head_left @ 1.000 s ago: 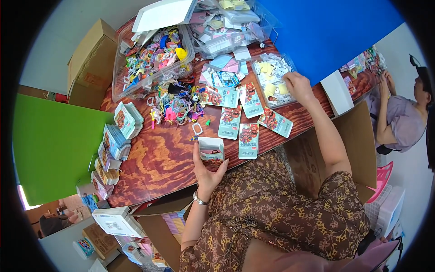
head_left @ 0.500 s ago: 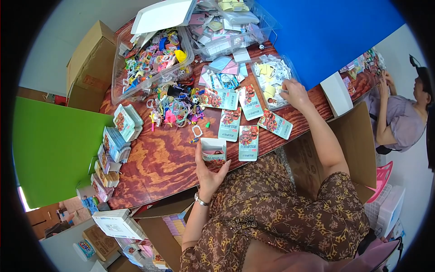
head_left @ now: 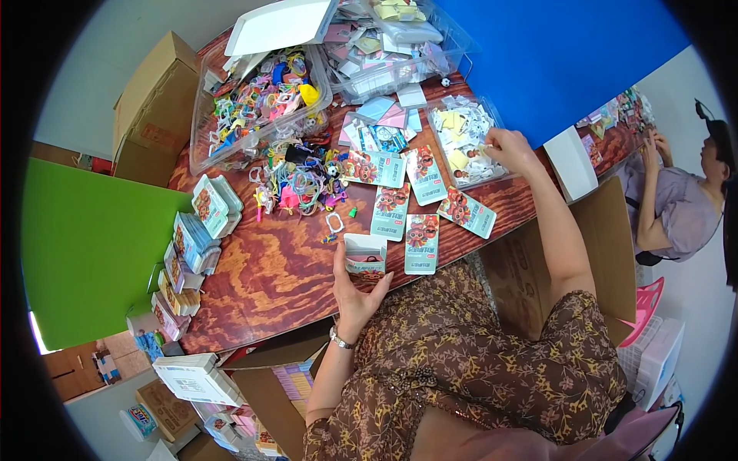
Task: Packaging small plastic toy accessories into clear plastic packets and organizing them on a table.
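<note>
My left hand point(head_left: 358, 298) is closed around a small open-topped carton point(head_left: 365, 247) at the table's front edge, thumb on one side and fingers on the other. Something dark red shows inside the carton. My right hand point(head_left: 510, 151) is over the right part of a clear plastic tray point(head_left: 492, 175) of small white and yellow pieces point(head_left: 457, 127). Its fingertips are pinched together; what they hold, if anything, is too small to name. Between the hands lie several flat printed cards or packets point(head_left: 421, 244), pale green with red pictures.
Behind stand a clear bin of colourful trinkets point(head_left: 265, 100) and a clear bin of small packets point(head_left: 384, 69). A trinket heap point(head_left: 300, 180) lies in front. Stacked small boxes point(head_left: 196, 238) line the left edge. A blue panel point(head_left: 569, 61) and another person point(head_left: 676, 192) are at the right.
My right hand has lifted slightly and shifted a little right over the tray, fingertips still together. My left hand keeps its hold on the carton. The whole view has shifted slightly.
</note>
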`<state>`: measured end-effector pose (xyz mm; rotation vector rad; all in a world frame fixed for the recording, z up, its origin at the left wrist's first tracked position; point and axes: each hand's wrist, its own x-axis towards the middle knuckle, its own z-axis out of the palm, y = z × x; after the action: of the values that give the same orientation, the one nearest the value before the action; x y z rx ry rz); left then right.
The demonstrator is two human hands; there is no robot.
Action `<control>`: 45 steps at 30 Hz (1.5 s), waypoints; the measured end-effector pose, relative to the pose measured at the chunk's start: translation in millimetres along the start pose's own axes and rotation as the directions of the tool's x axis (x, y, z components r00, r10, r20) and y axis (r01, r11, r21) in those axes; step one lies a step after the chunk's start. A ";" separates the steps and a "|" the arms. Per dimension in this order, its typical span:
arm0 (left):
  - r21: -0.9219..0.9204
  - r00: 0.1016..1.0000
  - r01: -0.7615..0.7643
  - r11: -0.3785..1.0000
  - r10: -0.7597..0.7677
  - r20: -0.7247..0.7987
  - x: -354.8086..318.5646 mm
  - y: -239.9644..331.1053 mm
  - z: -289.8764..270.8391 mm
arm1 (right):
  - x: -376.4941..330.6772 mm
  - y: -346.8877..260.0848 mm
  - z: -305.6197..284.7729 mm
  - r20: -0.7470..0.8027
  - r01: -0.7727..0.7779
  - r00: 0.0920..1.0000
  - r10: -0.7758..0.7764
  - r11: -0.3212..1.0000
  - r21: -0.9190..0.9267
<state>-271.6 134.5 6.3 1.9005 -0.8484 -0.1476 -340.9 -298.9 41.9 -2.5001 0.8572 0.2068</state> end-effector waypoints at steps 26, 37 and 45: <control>-0.024 0.986 -0.161 0.987 0.162 0.047 29.1 25.8 11.7 | 17.2 -2.4 16.3 -0.158 0.109 0.970 -0.182 0.916 -0.387; -0.063 0.990 -0.062 0.996 0.069 0.121 18.1 23.1 15.0 | 8.9 2.0 18.1 -0.024 0.185 0.972 -0.234 0.822 -0.538; -0.064 0.996 -0.054 0.996 0.058 0.061 19.8 20.9 13.0 | -18.5 -37.2 -16.2 -0.217 0.185 0.956 -0.198 0.980 -0.076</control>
<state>-273.0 107.5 22.5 1.8198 -0.9280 -0.1983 -333.1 -271.5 76.1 -2.6741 0.6947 -0.1215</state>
